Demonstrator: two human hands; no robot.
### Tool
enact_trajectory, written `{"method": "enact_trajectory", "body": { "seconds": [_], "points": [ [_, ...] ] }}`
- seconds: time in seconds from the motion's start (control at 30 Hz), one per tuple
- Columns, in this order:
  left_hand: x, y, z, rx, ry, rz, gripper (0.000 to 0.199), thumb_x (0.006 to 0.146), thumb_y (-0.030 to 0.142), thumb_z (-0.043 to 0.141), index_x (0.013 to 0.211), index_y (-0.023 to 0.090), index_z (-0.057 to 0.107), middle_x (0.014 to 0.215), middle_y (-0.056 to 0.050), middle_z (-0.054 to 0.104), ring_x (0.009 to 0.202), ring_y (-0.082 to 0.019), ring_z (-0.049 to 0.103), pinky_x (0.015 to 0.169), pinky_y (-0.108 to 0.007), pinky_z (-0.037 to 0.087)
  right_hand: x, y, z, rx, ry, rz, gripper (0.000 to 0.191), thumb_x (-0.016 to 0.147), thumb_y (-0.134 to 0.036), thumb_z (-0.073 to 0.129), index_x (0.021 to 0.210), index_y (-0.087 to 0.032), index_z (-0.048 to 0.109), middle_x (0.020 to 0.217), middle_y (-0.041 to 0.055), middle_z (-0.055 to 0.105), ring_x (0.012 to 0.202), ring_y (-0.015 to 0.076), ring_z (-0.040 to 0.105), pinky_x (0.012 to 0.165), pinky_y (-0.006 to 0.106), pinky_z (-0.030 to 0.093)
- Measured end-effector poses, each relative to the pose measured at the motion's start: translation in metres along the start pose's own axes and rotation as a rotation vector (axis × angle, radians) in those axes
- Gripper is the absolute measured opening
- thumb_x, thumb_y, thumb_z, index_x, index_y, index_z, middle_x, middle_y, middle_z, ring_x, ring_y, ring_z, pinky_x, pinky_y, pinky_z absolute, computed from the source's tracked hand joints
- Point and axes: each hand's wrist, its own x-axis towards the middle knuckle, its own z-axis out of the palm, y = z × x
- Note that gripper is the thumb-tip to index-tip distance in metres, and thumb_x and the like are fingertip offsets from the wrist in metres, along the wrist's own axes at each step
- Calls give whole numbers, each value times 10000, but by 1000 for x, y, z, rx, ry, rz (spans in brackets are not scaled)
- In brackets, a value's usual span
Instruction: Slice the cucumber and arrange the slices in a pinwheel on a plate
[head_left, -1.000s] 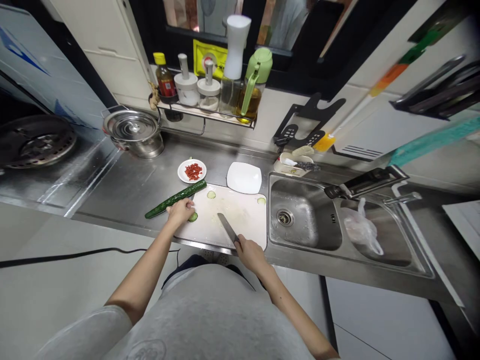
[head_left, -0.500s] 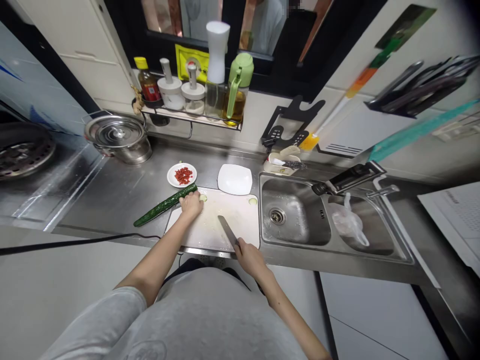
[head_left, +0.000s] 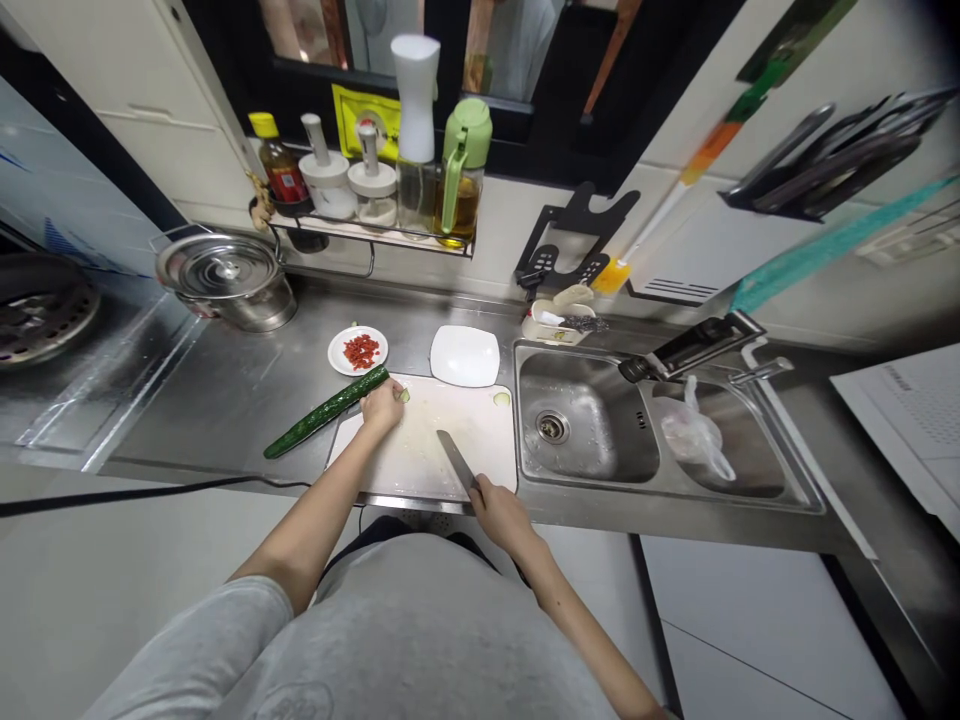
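My left hand (head_left: 382, 406) is over the upper left of the white cutting board (head_left: 427, 460), its fingers closed on a small pale green cucumber piece (head_left: 404, 396). Just left of that hand, a long dark green cucumber (head_left: 322, 414) lies slanted, partly over the board's corner. In my right hand (head_left: 498, 508) is the handle of a knife (head_left: 454, 458), its blade low over the board and pointing up and left. Another cucumber piece (head_left: 502, 399) rests at the board's upper right corner.
Behind the board stand a plate of chopped red pieces (head_left: 360, 351) and a white dish (head_left: 465, 356). A double sink (head_left: 592, 420) with a plastic bag (head_left: 691, 437) is to the right. A lidded steel pot (head_left: 232, 280) stands back left, beside a bottle rack (head_left: 375, 232).
The small cucumber piece by my left hand is now tilted up between the fingers instead of lying flat. The whole view has shifted slightly. The knife keeps its place over the board.
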Motion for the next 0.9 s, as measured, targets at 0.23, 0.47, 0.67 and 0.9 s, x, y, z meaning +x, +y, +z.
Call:
{"method": "enact_trajectory", "body": {
  "seconds": [0.23, 0.47, 0.67, 0.9],
  "points": [
    [-12, -11, -7, -203, -90, 47, 243, 716, 240, 643, 957, 217, 668, 912, -14, 725, 869, -176, 637, 800, -273, 429, 1, -2, -3, -9, 2, 0, 277, 1002, -307, 305, 1125, -185, 521, 983, 111, 701, 930, 229, 656, 665, 273, 337],
    [-21, -23, 1, -241, -376, 130, 235, 617, 256, 710, 846, 201, 715, 773, -14, 726, 757, -182, 643, 744, -283, 466, 2, -5, -4, 2, -10, -8, 283, 1001, -309, 303, 1125, -186, 526, 987, 112, 697, 937, 225, 653, 696, 273, 350],
    [-25, -17, 5, -18, -272, 190, 242, 714, 182, 596, 906, 261, 719, 921, 0, 736, 915, -201, 649, 935, -370, 374, 5, -13, 0, -27, -3, -35, 286, 999, -299, 294, 1112, -189, 532, 980, 114, 700, 922, 235, 659, 695, 280, 363],
    [-33, -20, 2, 82, -164, 129, 246, 741, 209, 563, 943, 262, 694, 957, -31, 729, 986, -247, 620, 933, -405, 336, 17, -30, 3, -81, 7, -99, 266, 998, -263, 298, 1108, -182, 526, 945, 124, 703, 902, 240, 667, 713, 300, 396]
  ]
}}
